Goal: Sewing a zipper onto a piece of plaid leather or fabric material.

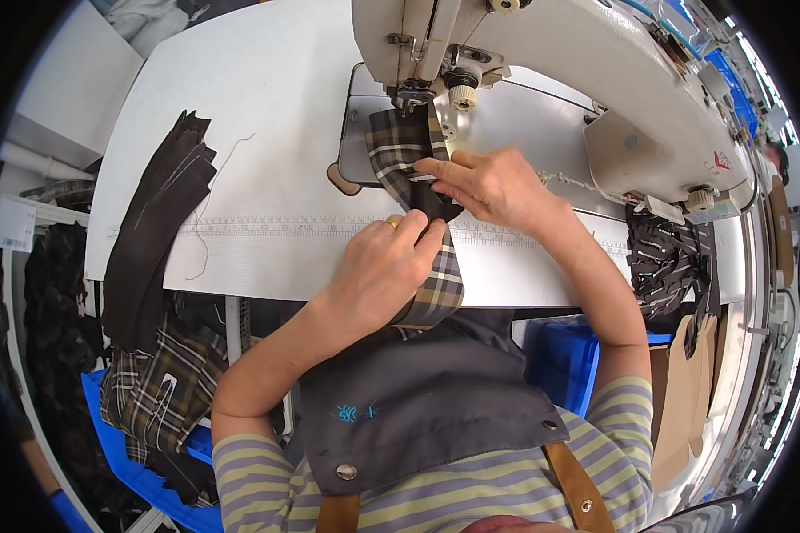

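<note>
A strip of brown, black and cream plaid fabric runs from under the needle area of a white sewing machine to the table's front edge. On it lies a dark folded piece of cloth. My left hand wears a ring and pinches the plaid strip where it meets the dark piece. Just beyond, my right hand has thumb and forefinger closed on the edge of the dark piece, close to the presser foot. A small pale patch shows beside its fingertips; I cannot tell what it is.
Dark cloth strips lie at the left of the white table, beside loose thread. Black zippers are heaped at the right. Blue bins stand below, the left one holding plaid pieces. A measuring scale crosses the tabletop.
</note>
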Demonstrator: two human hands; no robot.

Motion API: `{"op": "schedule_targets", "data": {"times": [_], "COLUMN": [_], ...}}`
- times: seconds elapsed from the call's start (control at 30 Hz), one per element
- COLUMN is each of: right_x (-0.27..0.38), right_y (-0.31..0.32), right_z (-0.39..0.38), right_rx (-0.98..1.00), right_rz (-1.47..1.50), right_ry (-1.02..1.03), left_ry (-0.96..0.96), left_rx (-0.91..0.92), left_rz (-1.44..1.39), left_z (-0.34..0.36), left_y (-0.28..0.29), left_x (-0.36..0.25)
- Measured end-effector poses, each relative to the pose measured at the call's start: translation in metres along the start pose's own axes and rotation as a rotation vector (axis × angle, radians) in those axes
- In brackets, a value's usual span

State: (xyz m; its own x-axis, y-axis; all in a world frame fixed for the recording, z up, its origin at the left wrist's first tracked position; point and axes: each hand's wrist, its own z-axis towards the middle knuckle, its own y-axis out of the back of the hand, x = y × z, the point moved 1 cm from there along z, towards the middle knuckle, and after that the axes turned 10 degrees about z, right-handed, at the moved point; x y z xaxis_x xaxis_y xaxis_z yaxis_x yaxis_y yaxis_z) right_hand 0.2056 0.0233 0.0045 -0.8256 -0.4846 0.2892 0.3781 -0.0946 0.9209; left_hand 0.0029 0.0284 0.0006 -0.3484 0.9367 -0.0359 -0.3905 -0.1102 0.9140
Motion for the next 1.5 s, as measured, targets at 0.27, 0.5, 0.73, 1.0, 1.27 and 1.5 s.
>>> {"op": "schedule_targets", "data": {"times": [0.27,0.5,0.73,1.0,1.27,1.5], "right_x": [0.003,-0.012,0.034,0.050,0.071,0.080], "right_y": [-0.003,-0.003,-0.025,-0.019,-0.014,-0.020], "right_z": [-0.021,-0.044,0.025,0.023,-0.003,-0.001], "right_rx": [-0.414,-0.355,-0.199,0.078,0.059,0.163], "right_rz": [0.664,0.681,0.703,0.608,0.712,0.611], "right_ry": [-0.348,-0.462,-0.187,-0.064,-0.159,-0.237], "left_ry": [0.241,0.874,1.046,1.057,1.026,0.890], "left_rx": [-0.055,0.212,-0.333,-0.626,-0.624,-0.590], "left_rz": [-0.428,-0.890,-1.177,-1.044,-1.027,-1.014], "left_z": [-0.026,-0.129,-0.173,-0.160,-0.165,-0.174], "left_y": [-0.005,0.058,0.065,0.070,0.073,0.078], "left_x": [0.003,0.020,0.007,0.020,0.022,0.025]}}
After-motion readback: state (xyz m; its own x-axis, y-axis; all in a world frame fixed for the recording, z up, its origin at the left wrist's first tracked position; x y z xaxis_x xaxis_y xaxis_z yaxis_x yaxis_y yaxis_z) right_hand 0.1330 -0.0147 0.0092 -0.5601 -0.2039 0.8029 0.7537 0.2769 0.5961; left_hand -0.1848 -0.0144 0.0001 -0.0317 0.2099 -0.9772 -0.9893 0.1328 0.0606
